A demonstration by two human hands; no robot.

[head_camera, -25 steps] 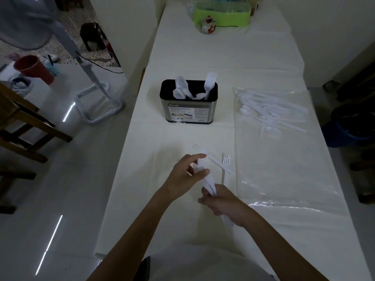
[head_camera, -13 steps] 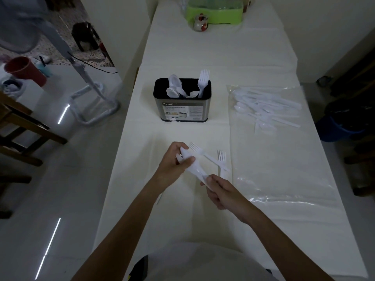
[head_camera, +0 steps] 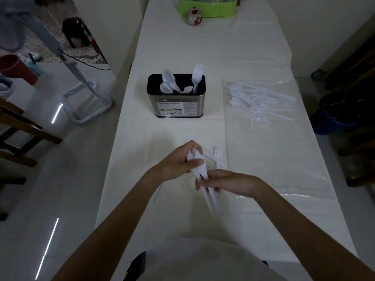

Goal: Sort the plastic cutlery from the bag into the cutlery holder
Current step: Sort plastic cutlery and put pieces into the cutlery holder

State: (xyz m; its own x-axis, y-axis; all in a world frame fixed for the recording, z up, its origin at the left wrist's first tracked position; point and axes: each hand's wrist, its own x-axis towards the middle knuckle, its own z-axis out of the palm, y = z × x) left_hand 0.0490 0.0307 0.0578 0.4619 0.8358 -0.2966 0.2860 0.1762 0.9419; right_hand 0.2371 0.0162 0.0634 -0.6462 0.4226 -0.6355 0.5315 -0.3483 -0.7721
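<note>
A small bunch of white plastic knives (head_camera: 199,169) is held above the table's near middle. My left hand (head_camera: 180,162) grips the blade ends, and my right hand (head_camera: 225,182) pinches the handles lower down. Loose white forks (head_camera: 217,154) lie on the cloth just behind my hands. The black and steel cutlery holder (head_camera: 177,105) stands further back, with spoons (head_camera: 167,84) in its left side and a fork (head_camera: 197,77) upright in its right side. The clear plastic bag (head_camera: 261,102) lies flat at the right with several white pieces inside.
A white cloth covers the long table (head_camera: 203,47). A green tray (head_camera: 207,7) and a small jar (head_camera: 194,16) stand at the far end. One white piece (head_camera: 156,192) lies near the left edge. A fan stand, chair and red bucket are on the floor at left.
My left hand has closed round the blade ends of the knives, and my right hand has slid along the handles. The bunch now lies straighter between both hands.
</note>
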